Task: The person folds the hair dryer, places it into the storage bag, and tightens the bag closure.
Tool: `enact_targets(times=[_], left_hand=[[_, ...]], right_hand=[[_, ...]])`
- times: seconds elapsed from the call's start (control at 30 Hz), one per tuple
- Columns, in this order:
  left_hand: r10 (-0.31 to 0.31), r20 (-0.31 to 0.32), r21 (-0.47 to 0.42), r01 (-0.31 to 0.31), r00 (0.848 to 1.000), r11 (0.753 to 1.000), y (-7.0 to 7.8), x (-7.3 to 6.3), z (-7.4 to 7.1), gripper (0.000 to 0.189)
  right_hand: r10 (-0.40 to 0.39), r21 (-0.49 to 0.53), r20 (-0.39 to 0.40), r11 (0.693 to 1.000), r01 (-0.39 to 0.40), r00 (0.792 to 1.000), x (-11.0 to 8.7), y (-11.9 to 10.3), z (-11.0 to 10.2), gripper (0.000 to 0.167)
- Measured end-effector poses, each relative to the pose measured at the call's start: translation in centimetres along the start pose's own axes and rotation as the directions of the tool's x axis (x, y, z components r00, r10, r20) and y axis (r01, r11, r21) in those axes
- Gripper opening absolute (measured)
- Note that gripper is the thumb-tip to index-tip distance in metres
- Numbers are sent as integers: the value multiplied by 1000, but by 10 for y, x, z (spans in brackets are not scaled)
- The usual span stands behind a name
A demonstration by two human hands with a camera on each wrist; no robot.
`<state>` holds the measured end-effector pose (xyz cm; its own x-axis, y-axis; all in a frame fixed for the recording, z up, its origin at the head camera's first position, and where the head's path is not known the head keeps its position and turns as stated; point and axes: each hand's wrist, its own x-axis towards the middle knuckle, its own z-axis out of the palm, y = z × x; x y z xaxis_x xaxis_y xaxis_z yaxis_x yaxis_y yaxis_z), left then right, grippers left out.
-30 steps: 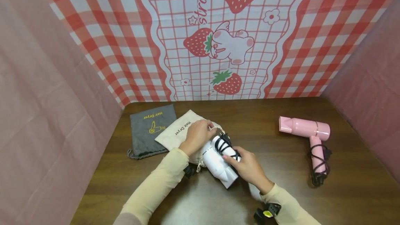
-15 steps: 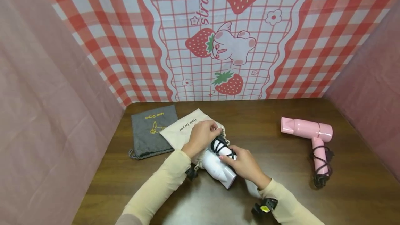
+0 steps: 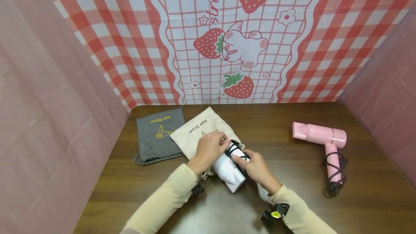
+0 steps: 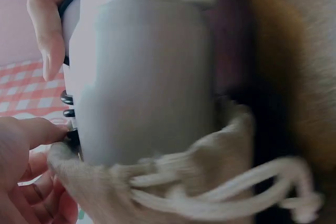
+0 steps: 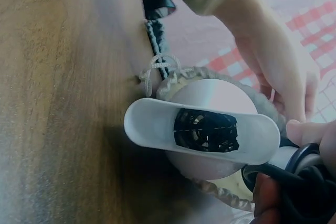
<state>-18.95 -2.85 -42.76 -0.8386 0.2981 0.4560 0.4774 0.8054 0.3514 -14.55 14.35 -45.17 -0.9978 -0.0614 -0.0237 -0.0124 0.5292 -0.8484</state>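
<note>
Clock set on the glossy white hair dryer (image 3: 225,170), 12 toward the checked cloth (image 3: 126,46). Its barrel's long axis runs 11 to 5: nozzle (image 3: 238,185) out at 5, rear end inside the mouth of the cream cloth drawstring pouch (image 3: 208,125) at 11. Folded white handle (image 3: 240,153), wound with black cord (image 5: 281,174), lies alongside the barrel at about 1; its far end meets the pouch rim, depth inside hidden.

Your right hand (image 3: 258,169), at 3, is the nearer to the handle: thumb and fingers clamped on it. Your left hand (image 3: 211,149), at 10 to 11, pinches the pouch rim. The hands sit near each other, not clasped.

Against the frame a second ago: less handle shows outside the rim, and the pouch lies a little farther toward 1. Unmoved on the dark wooden surface (image 3: 266,125): the pink hair dryer (image 3: 320,134), at 2, and the dark grey cloth pouch (image 3: 151,143), at 10, its edge overlapped by the cream one.
</note>
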Motion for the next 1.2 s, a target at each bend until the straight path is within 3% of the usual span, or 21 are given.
enact_targets(times=[0.13,0.33,0.53,0.67,0.77,1.03,1.2], left_hand=[[-12,-11,-27,11,1000,1000,-6,-11,1,12],[-45,3,-33,45,999,998,-12,-25,0,13],[-66,105,-110,78,992,991,-14,-29,-2,5],[-35,161,-168,62,986,984,-15,-31,-2,5],[-10,154,-178,38,988,983,-15,-33,-1,5],[-37,103,-203,57,994,978,-17,-32,0,6],[-39,106,-210,60,994,976,-16,-32,0,6]], right_hand=[[73,63,11,995,-73,997,1,3,-1,32],[110,114,18,987,-112,994,4,7,-2,32],[142,139,36,979,-146,989,5,10,-2,32],[176,157,51,971,-182,983,6,13,-1,32],[185,167,53,967,-191,981,4,14,-1,35],[183,159,61,969,-190,981,4,16,-2,39],[164,157,90,972,-176,982,4,16,-4,36]])
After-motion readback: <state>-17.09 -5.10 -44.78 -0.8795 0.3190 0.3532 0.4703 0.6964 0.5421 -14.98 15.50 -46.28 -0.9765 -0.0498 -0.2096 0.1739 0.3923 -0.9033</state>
